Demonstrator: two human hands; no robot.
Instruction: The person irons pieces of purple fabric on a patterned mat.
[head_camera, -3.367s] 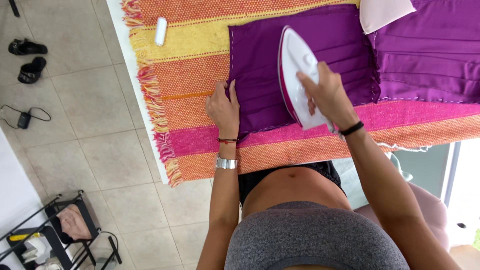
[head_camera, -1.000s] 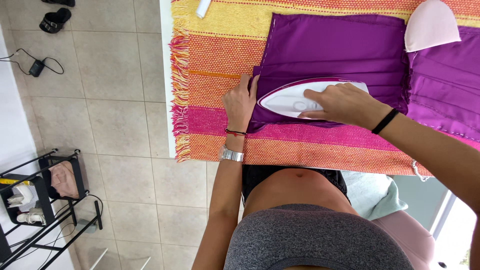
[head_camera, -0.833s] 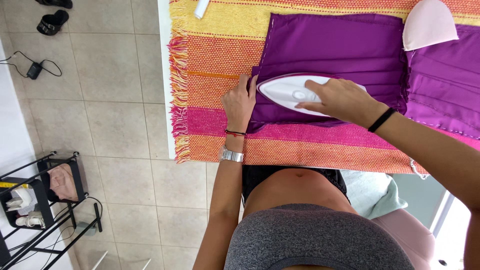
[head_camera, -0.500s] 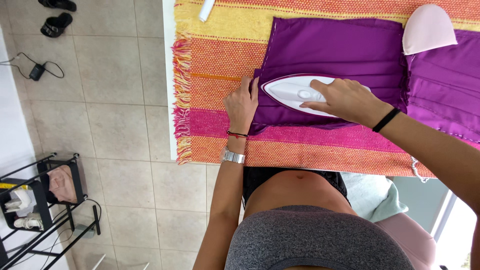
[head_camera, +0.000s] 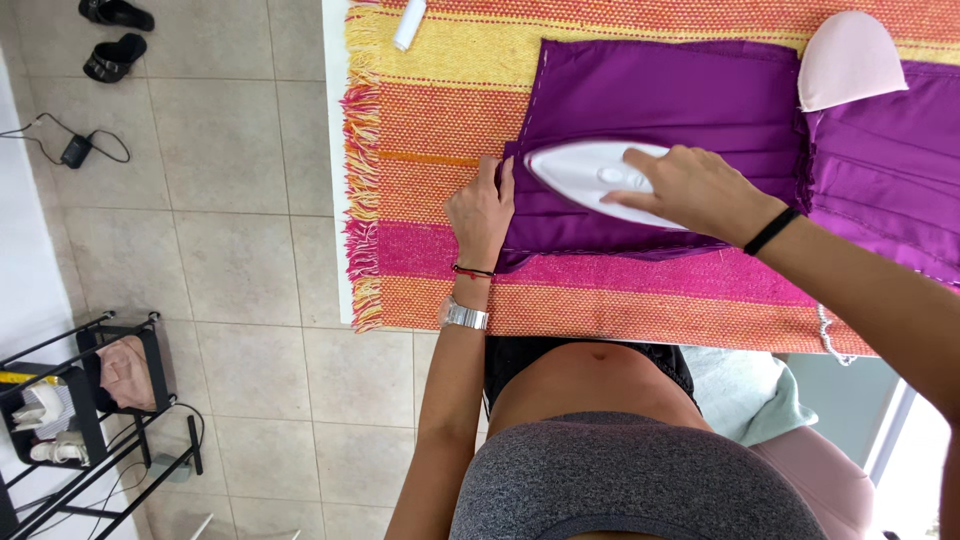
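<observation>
Two hands work the purple cloth (head_camera: 660, 100) on the desk (head_camera: 335, 200) — the left hand (head_camera: 482, 210) lies flat with fingers spread on its edge, the right hand (head_camera: 695, 190) is clamped on the white iron (head_camera: 585, 170); farther off, a pink pad (head_camera: 845, 60).

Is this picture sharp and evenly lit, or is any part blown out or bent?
Head view: soft daylight, purple pleated fabric and white iron sharp; right hand casts little shadow; bottom right corner glares white; tiled floor lines bow slightly toward the edges.
</observation>
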